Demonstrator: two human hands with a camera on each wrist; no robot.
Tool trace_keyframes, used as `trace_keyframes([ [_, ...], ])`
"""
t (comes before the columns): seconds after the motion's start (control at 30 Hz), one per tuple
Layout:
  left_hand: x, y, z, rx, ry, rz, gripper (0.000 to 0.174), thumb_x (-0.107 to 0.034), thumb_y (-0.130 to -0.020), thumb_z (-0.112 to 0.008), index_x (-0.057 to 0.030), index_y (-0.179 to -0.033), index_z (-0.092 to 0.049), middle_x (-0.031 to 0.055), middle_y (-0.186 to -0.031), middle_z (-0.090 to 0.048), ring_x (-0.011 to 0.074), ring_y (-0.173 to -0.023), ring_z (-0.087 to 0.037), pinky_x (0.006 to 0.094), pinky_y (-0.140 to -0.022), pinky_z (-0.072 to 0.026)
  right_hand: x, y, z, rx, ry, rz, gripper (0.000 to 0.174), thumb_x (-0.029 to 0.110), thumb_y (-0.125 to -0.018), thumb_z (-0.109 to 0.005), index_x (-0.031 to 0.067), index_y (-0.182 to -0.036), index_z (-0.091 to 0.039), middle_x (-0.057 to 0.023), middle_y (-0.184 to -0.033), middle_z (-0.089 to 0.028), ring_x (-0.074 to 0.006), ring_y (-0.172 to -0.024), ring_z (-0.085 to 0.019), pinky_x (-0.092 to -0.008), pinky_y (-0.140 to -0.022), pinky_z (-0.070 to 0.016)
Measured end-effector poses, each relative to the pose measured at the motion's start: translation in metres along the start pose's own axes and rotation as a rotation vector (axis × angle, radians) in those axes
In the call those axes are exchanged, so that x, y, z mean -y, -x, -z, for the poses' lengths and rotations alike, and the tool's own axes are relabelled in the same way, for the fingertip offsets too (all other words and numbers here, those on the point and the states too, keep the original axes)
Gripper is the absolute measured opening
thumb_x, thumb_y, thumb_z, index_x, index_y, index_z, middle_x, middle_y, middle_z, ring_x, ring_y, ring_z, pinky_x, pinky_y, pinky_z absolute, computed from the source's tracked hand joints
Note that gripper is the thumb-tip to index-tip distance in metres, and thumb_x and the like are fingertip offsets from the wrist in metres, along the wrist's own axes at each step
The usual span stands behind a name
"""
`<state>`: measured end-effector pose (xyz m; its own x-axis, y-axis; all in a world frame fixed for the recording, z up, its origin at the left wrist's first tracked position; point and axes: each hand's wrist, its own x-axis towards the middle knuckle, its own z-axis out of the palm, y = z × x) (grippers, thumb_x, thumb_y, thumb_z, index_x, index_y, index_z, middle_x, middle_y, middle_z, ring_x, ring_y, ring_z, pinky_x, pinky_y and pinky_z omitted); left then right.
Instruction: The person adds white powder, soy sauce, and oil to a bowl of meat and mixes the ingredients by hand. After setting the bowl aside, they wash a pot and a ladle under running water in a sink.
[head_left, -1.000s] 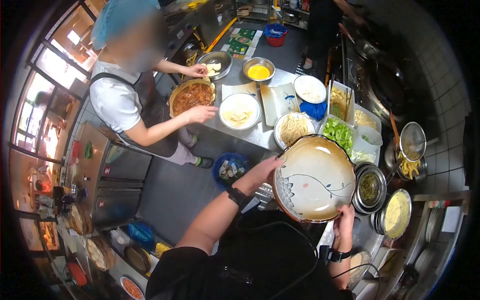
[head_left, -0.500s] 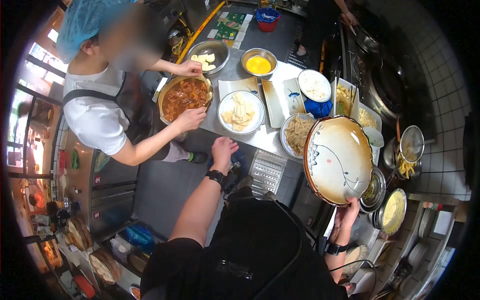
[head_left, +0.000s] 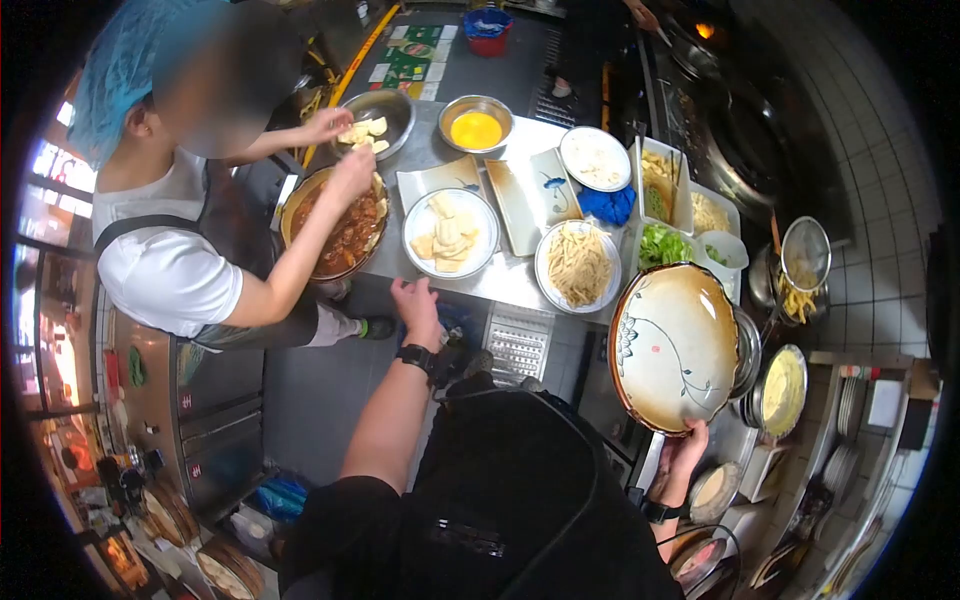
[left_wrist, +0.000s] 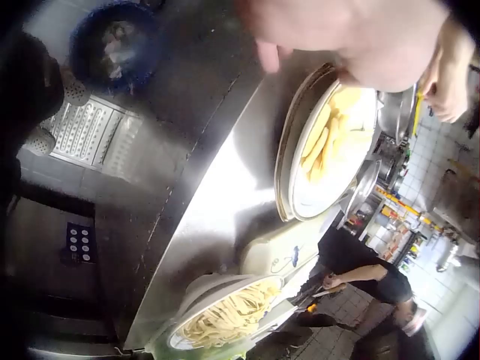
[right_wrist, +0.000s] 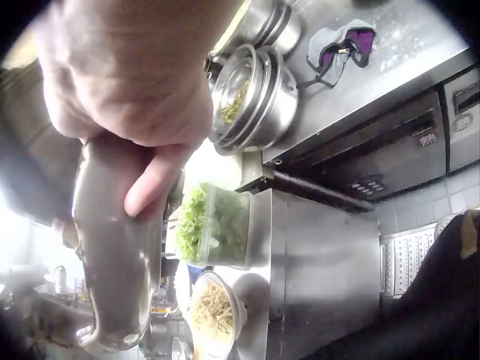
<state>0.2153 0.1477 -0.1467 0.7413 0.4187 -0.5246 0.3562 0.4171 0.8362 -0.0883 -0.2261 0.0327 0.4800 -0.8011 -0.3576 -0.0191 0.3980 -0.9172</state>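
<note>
1. Bowl (head_left: 675, 345) is up in the air, right hand (head_left: 683, 450) gripping its near rim, long axis pretty much pointing forward.
2. Left hand (head_left: 415, 308) looks loosely curled, holding nothing; it's nearer the plate (head_left: 412, 232), just ahead on the counter (head_left: 518, 270).

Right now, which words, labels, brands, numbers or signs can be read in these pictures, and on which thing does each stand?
"生": on two steel cabinet doors, head view, left.
"熟": on two steel counter fronts, right-wrist view.
Red mark on flower-painted dish: too small.
White print on black T-shirt: blurred.
Green floor cardboard print: too small.
</note>
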Motion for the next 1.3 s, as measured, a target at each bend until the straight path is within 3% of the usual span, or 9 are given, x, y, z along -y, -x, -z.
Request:
trace_keyframes([
  [0.1,-0.013,0.008,0.003,-0.051,-0.178,-0.073,0.063,-0.006,-0.086,-0.061,-0.0003,-0.141,-0.031,0.0183,-0.123,-0.050,0.0232,-0.098,-0.056,0.0372,-0.081,-0.0521,-0.002,0.009,0.009,-0.060,-0.055,0.034,0.006,0.009,-0.080,-0.055,0.0057,-0.085,-0.056,-0.0054,-0.094,-0.062,-0.0209,-0.089,-0.062,-0.0359,-0.083,-0.0524],
  [0.27,0.000,0.013,0.005,0.006,-0.051,0.016,0.048,-0.002,-0.090,-0.054,-0.0045,-0.135,-0.037,0.0055,-0.096,-0.051,0.0140,-0.080,-0.053,0.0323,-0.063,-0.0525,-0.008,0.006,0.055,-0.054,-0.028,0.077,0.017,0.011,-0.080,-0.057,0.0022,-0.094,-0.056,-0.0061,-0.098,-0.060,-0.0207,-0.093,-0.060,-0.0359,-0.087,-0.0497],
  [0.73,0.000,0.021,0.012,0.004,-0.012,0.052,0.043,0.000,-0.088,-0.054,-0.0005,-0.130,-0.043,0.0114,-0.101,-0.059,0.0184,-0.083,-0.059,0.0318,-0.066,-0.0552,-0.019,-0.001,0.090,-0.068,-0.083,0.052,0.016,0.013,-0.079,-0.057,0.0015,-0.091,-0.057,-0.0082,-0.099,-0.059,-0.0233,-0.096,-0.059,-0.0393,-0.090,-0.0479],
  [0.83,-0.011,0.020,0.027,0.122,-0.121,0.073,0.034,-0.012,-0.091,-0.051,-0.0007,-0.124,-0.050,0.0111,-0.091,-0.062,0.0190,-0.078,-0.060,0.0310,-0.063,-0.0525,-0.013,-0.003,0.082,-0.094,-0.073,0.048,0.014,0.012,-0.080,-0.057,0.0018,-0.089,-0.056,-0.0075,-0.097,-0.058,-0.0228,-0.094,-0.058,-0.0390,-0.087,-0.0482],
  [0.97,-0.020,0.009,0.062,-0.077,0.696,0.258,0.064,-0.054,-0.096,-0.034,0.0010,-0.121,-0.055,0.0128,-0.084,-0.064,0.0232,-0.071,-0.058,0.0365,-0.061,-0.0461,-0.007,-0.002,0.068,-0.056,-0.040,0.036,0.017,0.012,-0.080,-0.057,0.0006,-0.092,-0.057,-0.0084,-0.099,-0.060,-0.0234,-0.094,-0.060,-0.0380,-0.086,-0.0500],
  [1.07,-0.041,0.045,0.071,0.479,0.301,0.522,0.089,-0.075,-0.093,-0.024,0.0025,-0.120,-0.058,0.0126,-0.080,-0.063,0.0242,-0.068,-0.057,0.0359,-0.056,-0.0437,0.003,0.001,0.051,-0.056,0.003,0.073,0.023,0.014,-0.079,-0.058,-0.0015,-0.096,-0.059,-0.0097,-0.102,-0.061,-0.0238,-0.097,-0.060,-0.0376,-0.086,-0.0502],
  [1.17,-0.017,0.005,0.108,-0.033,0.650,0.203,0.082,-0.069,-0.096,-0.020,0.0005,-0.104,-0.063,0.0107,-0.073,-0.062,0.0243,-0.065,-0.059,0.0334,-0.055,-0.0445,-0.004,-0.009,0.064,0.014,-0.018,0.050,0.023,0.014,-0.078,-0.058,-0.0011,-0.095,-0.058,-0.0089,-0.100,-0.060,-0.0240,-0.094,-0.060,-0.0378,-0.085,-0.0501],
  [1.2,0.003,-0.011,0.120,-0.127,0.607,0.363,0.061,-0.057,-0.099,-0.034,-0.0020,-0.101,-0.061,0.0105,-0.077,-0.063,0.0247,-0.068,-0.061,0.0330,-0.058,-0.0473,-0.015,-0.023,0.081,-0.018,-0.025,0.070,0.021,0.014,-0.078,-0.057,-0.0001,-0.093,-0.058,-0.0075,-0.097,-0.060,-0.0221,-0.088,-0.060,-0.0354,-0.080,-0.0508],
  [1.3,0.009,0.013,0.095,0.179,0.182,0.403,0.038,-0.040,-0.098,-0.050,-0.0033,-0.102,-0.058,0.0108,-0.080,-0.064,0.0243,-0.071,-0.063,0.0342,-0.059,-0.0498,0.002,-0.020,0.059,0.046,0.036,-0.011,0.013,0.015,-0.081,-0.058,0.0052,-0.089,-0.059,-0.0068,-0.100,-0.062,-0.0216,-0.099,-0.061,-0.0383,-0.090,-0.0509],
])
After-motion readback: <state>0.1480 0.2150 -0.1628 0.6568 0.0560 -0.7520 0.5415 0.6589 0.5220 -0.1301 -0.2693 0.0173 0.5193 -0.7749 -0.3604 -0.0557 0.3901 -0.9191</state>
